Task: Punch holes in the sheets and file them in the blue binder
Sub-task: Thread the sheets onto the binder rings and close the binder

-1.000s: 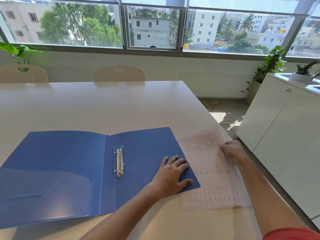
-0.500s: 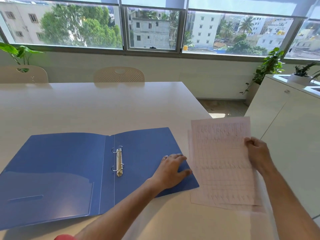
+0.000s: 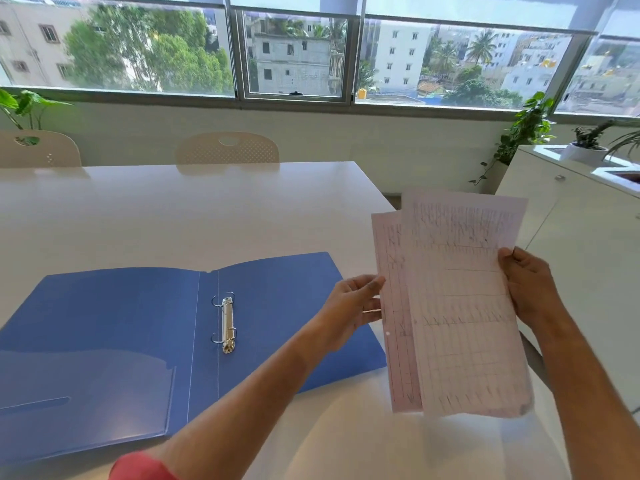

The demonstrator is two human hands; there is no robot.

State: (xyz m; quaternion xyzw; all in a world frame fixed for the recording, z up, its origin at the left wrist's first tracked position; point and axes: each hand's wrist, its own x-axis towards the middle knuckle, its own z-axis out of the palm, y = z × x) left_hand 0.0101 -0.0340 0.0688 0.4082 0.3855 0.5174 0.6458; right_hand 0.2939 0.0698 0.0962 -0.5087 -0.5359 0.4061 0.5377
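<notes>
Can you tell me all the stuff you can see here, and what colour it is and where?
binder: one, blue, lying open on the table
binder rings: two, silver, at the binder's spine
sheets: at least two, pale pink, held up right of the binder
table: one, whitish
chairs: two, beige, behind the table
cabinet: one, white, at right
plants: several, green, by the windows
left hand: grip on the sheets' left edge
right hand: grip on their right edge

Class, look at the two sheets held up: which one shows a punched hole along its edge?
The rear sheet, offset toward the left hand. A small round hole shows at its left edge; the front sheet, pinched by the right hand, shows none.
</notes>
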